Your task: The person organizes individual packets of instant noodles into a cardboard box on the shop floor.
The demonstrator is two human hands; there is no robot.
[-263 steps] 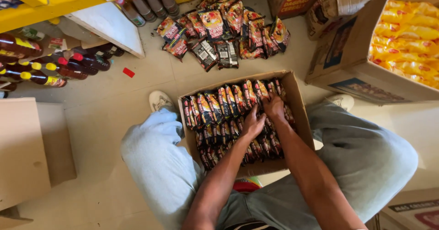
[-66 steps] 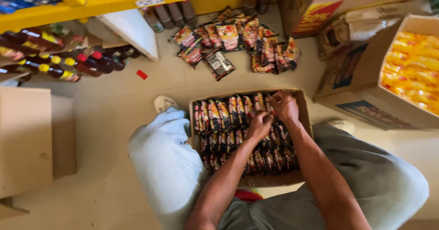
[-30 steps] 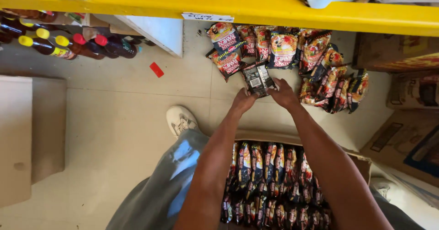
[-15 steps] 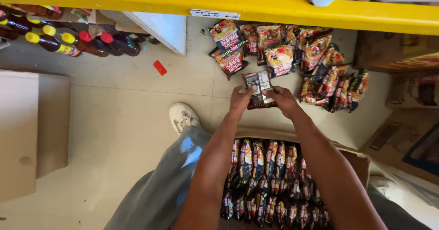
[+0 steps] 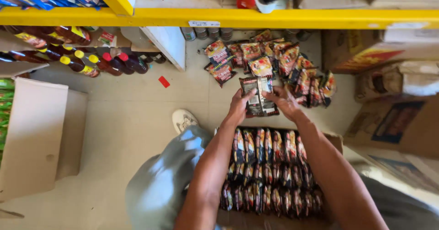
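Left hand (image 5: 238, 106) and right hand (image 5: 286, 102) both have fingers curled tight on a small stack of dark noodle packets (image 5: 258, 97), gripping its side edges (backs up). Both arms stretch out toward 12 o'clock, holding the stack above the floor between the packed cardboard box (image 5: 270, 170) at 6 o'clock and the loose packet pile (image 5: 274, 60) at 12.

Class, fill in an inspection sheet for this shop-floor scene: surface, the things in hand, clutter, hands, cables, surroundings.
Surface: pale tiled floor.
Things in hand: dark snack packets, held above an open cardboard box packed with rows of similar packets.
Clutter: loose packet pile; red scrap.
Hands: left hand and right hand both grip the packets.
Cables: nothing seen.
Surroundings: yellow shelf, bottles, flat carton.
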